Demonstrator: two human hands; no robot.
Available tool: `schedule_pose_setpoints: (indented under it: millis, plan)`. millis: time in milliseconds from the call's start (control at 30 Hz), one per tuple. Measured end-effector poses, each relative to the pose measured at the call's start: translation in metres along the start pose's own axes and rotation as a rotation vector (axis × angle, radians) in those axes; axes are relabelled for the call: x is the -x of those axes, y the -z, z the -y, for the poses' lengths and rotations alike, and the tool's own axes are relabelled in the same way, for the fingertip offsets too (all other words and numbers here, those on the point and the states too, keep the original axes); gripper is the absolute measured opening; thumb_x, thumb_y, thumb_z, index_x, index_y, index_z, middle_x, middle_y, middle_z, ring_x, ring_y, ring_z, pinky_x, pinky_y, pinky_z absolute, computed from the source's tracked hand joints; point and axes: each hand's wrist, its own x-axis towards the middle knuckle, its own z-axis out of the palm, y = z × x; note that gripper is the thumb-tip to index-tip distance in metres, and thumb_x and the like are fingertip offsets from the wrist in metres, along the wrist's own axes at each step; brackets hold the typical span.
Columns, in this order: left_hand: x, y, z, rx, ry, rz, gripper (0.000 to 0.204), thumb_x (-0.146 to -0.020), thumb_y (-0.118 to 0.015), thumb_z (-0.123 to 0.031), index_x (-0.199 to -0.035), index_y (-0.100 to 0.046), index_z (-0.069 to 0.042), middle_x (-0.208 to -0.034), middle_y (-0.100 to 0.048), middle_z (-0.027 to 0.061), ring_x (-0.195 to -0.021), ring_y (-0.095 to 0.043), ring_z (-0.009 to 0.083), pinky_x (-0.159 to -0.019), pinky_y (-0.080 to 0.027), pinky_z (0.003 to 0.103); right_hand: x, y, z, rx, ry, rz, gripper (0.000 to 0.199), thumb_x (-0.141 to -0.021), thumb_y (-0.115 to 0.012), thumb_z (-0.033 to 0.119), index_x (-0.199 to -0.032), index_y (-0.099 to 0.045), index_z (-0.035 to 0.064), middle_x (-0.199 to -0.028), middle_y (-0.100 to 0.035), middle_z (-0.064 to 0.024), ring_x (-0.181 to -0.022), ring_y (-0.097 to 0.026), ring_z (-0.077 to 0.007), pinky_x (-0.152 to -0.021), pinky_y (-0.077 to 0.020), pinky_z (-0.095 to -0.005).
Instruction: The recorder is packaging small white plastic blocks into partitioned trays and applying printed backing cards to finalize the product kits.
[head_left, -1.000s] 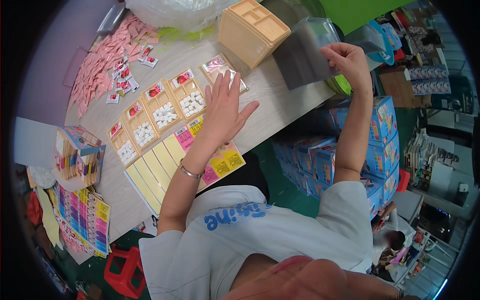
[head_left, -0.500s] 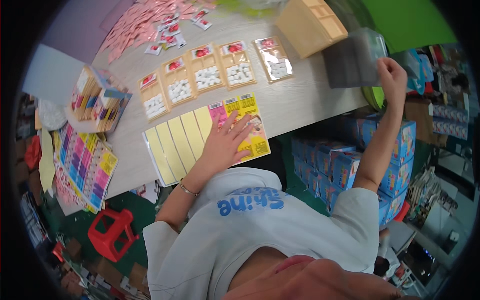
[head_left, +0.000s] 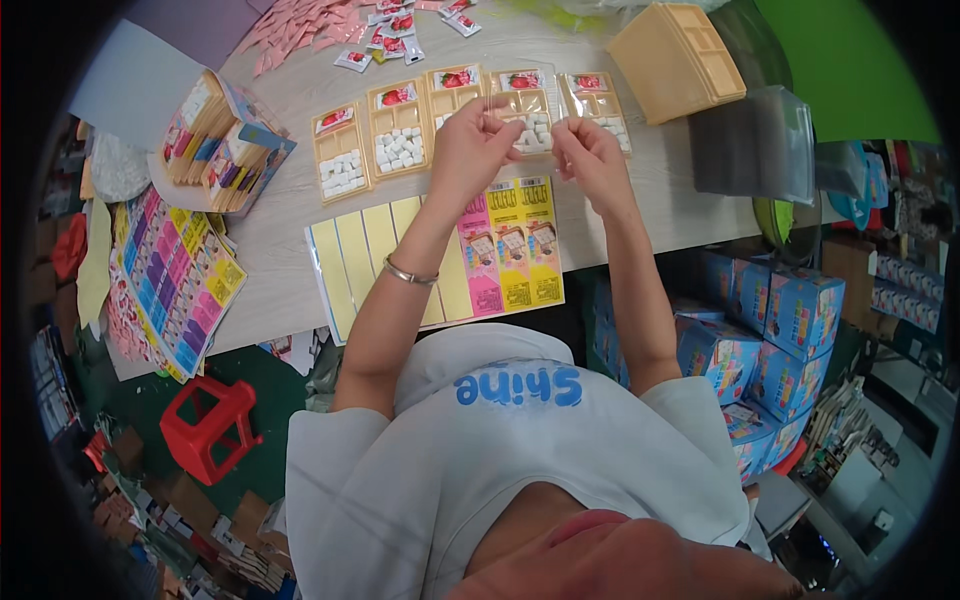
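Between my left hand (head_left: 475, 150) and my right hand (head_left: 595, 165) is a thin clear plastic lid (head_left: 551, 88), pinched at its near corners. It is over the fourth beige tray (head_left: 523, 102), which holds small white pieces and a strawberry-printed sachet; whether it is seated cannot be told. Three more such trays stand to the left, including the leftmost tray (head_left: 325, 142); my left hand partly hides the third. A shiny clear cover lies over the rightmost tray (head_left: 590, 100). Printed pink and yellow cards with plain yellow strips (head_left: 385, 235) lie nearer me.
At the right stand a stack of beige trays (head_left: 665, 70) and a stack of clear lids (head_left: 750, 150). Pink sachets (head_left: 310, 25) are heaped at the back. A box of cards (head_left: 215, 150) and printed sheets (head_left: 180, 275) sit left. Blue boxes (head_left: 800, 310) and a red stool (head_left: 208, 430) are below.
My right hand has come from the lid stack to the trays with a clear lid. My left hand has left the printed cards and joined it. The whole view has shifted.
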Motion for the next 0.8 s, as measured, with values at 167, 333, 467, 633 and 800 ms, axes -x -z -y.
schedule_pose_setpoints:
  millis: [167, 333, 467, 633, 800]
  plan:
    - [-0.009, -0.011, -0.004, -0.843, -0.530, -0.428, 0.056, -0.088, -0.073, -0.013, -0.137, -0.052, 0.005, -0.129, -0.062, 0.0199, -0.107, -0.065, 0.0338, -0.089, -0.055, 0.040, -0.038, 0.006, -0.024, 0.545, 0.068, -0.241, 0.025, -0.094, -0.069, 0.028, -0.094, -0.068, 0.0025, -0.071, -0.064, -0.0053, -0.059, -0.062, -0.0152, -0.058, -0.0501, -0.0326]
    - [-0.032, -0.021, 0.021, -0.910, -0.770, -0.257, 0.056, -0.091, -0.067, -0.015, -0.141, -0.049, 0.003, -0.145, -0.052, 0.0167, -0.133, -0.051, 0.0374, -0.109, -0.044, 0.044, -0.032, -0.003, -0.012, 1.039, 0.194, -0.360, 0.025, -0.092, -0.068, 0.023, -0.104, -0.071, 0.0010, -0.101, -0.071, -0.0228, -0.083, -0.071, -0.0373, -0.073, -0.0545, -0.0455]
    - [-0.049, -0.056, 0.049, -1.240, -0.672, -0.200, 0.066, -0.099, -0.055, -0.039, -0.151, -0.043, -0.001, -0.161, -0.036, 0.0171, -0.153, -0.023, 0.0350, -0.124, -0.018, 0.053, -0.006, 0.015, -0.003, 0.842, 0.337, -0.365, 0.023, -0.096, -0.065, 0.014, -0.113, -0.070, -0.0007, -0.105, -0.071, -0.0225, -0.090, -0.072, -0.0323, -0.080, -0.0557, -0.0397]
    - [-0.050, -0.072, 0.056, -1.326, -0.513, -0.212, 0.079, -0.099, -0.052, -0.053, -0.155, -0.037, 0.000, -0.166, -0.024, 0.0211, -0.157, -0.013, 0.0342, -0.125, -0.008, 0.053, 0.067, 0.109, 0.068, 0.278, 0.691, -0.748, 0.021, -0.103, -0.056, 0.002, -0.120, -0.067, -0.0034, -0.094, -0.073, -0.0100, -0.083, -0.070, -0.0139, -0.073, -0.0586, -0.0263]
    - [-0.064, -0.077, 0.050, -1.350, -0.596, -0.189, 0.082, -0.097, -0.054, -0.056, -0.154, -0.038, 0.002, -0.164, -0.025, 0.0244, -0.156, -0.014, 0.0369, -0.124, -0.011, 0.053, 0.076, 0.236, 0.119, 0.708, 0.311, -0.703, 0.026, -0.095, -0.074, 0.019, -0.116, -0.072, 0.0033, -0.086, -0.068, 0.0019, -0.069, -0.060, -0.0050, -0.057, -0.0426, -0.0182]
